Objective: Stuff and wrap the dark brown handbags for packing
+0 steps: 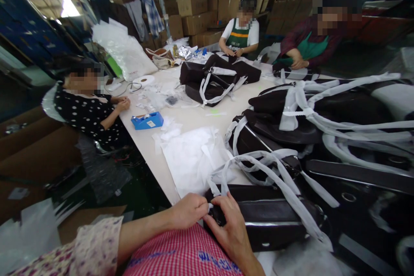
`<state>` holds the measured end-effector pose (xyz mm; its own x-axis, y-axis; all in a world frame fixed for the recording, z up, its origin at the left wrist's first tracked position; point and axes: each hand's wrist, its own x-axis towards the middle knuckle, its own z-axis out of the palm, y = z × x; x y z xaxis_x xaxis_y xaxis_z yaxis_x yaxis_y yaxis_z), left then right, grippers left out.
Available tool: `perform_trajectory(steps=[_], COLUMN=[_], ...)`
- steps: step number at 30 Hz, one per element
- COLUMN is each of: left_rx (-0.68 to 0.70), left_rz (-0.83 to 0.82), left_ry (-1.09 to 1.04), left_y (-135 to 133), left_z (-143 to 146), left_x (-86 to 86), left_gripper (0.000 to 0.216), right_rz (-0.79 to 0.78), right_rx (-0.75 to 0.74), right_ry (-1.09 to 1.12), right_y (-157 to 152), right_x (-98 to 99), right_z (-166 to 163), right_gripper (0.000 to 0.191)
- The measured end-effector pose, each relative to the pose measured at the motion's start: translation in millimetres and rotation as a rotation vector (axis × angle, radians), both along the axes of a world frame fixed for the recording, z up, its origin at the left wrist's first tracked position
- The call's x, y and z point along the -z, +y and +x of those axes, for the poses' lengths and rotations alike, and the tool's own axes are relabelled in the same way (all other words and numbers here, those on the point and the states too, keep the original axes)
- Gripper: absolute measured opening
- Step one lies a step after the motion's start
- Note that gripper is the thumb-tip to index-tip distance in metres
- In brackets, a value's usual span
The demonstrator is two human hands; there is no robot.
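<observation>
A dark brown handbag (274, 220) lies at the table's near edge, its straps wrapped in white paper strips (258, 168). My left hand (189, 210) pinches the bag's left end with closed fingers. My right hand (231, 228) rests on the same end, with thumb and fingers gripping the bag next to a white strip. A red checked apron (181, 254) covers my lap below both hands.
More wrapped dark bags (323, 120) pile up at the right, another group (216, 77) at mid-table. White wrapping sheets (190, 155) and a blue tape dispenser (148, 120) lie on the table (194, 116). Three seated people work at the left and far side. Cardboard boxes (194, 13) stand behind.
</observation>
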<state>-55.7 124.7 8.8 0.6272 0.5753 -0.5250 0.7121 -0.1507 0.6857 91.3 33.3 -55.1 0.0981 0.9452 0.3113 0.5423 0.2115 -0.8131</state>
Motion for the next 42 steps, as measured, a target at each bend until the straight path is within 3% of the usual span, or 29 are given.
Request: perform_trajectory(steps=[4,8,11,19,23,27,35,38,42], left_rx=[-0.071,-0.148,-0.171,-0.120,0.031,0.116,0.539,0.524,0.246], left_rz=[-0.060,-0.203,-0.263,-0.284,-0.131,0.175,0.689,0.727,0.494], left_ry=[-0.055,-0.067,-0.059,-0.066,-0.058,0.014,0.145,0.115,0.066], left_y=[-3,-2,-1,2,2,-7,-13,-12,-9], left_z=[-2,0,1,-3,-3,-6,-16,-16,-9], left_x=[4.3,6.6,5.3,-2.8,-9.6,-13.5,7.5,10.4,9.6], left_gripper=[0.028,0.026,0.028,0.031,0.033,0.018,0.021,0.019,0.013], right_rz=[0.026,0.134,0.207,0.089,0.030,-0.005,-0.015,-0.005,0.040], right_rx=[-0.055,0.034,-0.002,-0.126,-0.103,-0.078,-0.069,-0.100,-0.112], right_ry=[-0.056,-0.127,-0.221,-0.294,-0.300,-0.272,-0.206,-0.205,-0.241], right_y=[1,-2,-4,1,6,9,10,8,7], right_x=[3.1,7.9,7.9,-6.6,-15.9,-18.8,-10.0,-9.5,-4.6], right_z=[-2,-2,-1,4,0,-3,-3,0,3], right_gripper=[0.006,0.026,0.026,0.015,0.009,0.011,0.012,0.017,0.025])
